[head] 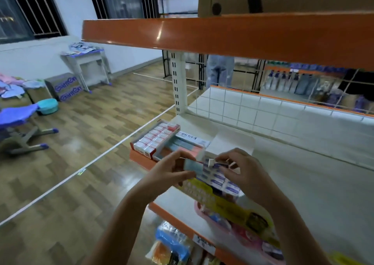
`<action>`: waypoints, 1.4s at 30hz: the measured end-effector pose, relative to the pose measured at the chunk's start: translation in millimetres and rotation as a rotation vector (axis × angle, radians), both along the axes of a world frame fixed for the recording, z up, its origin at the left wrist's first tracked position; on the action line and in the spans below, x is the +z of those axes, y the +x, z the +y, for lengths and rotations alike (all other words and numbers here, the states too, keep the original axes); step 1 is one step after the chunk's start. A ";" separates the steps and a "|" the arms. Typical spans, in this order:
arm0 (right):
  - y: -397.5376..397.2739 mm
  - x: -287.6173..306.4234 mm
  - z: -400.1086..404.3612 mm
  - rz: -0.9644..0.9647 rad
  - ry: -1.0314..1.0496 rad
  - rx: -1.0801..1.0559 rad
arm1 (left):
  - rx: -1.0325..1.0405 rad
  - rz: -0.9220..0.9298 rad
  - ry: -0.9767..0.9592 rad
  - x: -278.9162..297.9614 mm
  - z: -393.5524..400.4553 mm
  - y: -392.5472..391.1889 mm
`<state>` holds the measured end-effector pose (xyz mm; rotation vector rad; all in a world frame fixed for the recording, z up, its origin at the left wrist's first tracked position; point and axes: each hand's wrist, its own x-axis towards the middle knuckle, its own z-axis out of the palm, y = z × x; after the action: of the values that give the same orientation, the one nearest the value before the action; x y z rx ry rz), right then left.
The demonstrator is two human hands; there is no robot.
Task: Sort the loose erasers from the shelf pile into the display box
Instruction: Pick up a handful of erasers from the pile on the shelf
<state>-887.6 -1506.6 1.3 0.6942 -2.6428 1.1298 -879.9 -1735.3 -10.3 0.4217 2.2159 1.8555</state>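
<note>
left hand (172, 169) pinches small blue-sleeved rectangular eraser (193, 166) | right hand (240, 169) fingers curled over display box (217, 178) | eraser likely light, firm; grip long sides

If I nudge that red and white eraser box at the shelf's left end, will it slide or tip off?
The red and white eraser box looks low, flat and fully packed, so it would likely slide rather than tip. It sits right at the shelf corner, so a leftward push could probably send it over.
</note>
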 end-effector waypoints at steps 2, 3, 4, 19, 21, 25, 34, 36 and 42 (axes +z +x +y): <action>-16.6 -0.9 -2.8 0.008 0.045 -0.037 | -0.057 -0.024 0.012 1.5 -3.5 -22.0; -23.8 -1.3 -3.8 0.008 0.061 -0.047 | -0.082 -0.030 0.017 1.6 -4.4 -32.2; -30.4 -1.7 -4.3 0.005 0.069 -0.057 | -0.100 -0.038 0.022 1.2 -4.9 -42.0; -38.0 -14.9 7.9 -0.144 0.203 -0.405 | -0.501 0.059 -0.313 1.3 14.6 -134.6; -32.5 -16.7 6.3 -0.169 0.265 -0.468 | -0.545 0.108 -0.347 1.8 19.2 -143.1; -28.8 -20.1 0.4 -0.222 0.391 -0.585 | -0.564 0.097 -0.286 1.4 26.6 -153.6; -34.2 -28.5 -18.8 -0.276 0.569 -0.736 | -0.607 0.280 -0.391 -10.4 29.1 -164.8; -35.0 -30.3 -21.4 -0.269 0.585 -0.746 | -0.627 0.300 -0.404 -10.0 28.5 -165.7; -35.6 -36.9 -23.7 -0.246 0.630 -0.738 | -0.623 0.298 -0.419 -10.5 26.4 -165.8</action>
<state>-923.2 -1530.4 -35.6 -0.3885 -3.0313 0.1836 -1045.7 -1708.9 -20.9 1.1931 2.2064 1.0348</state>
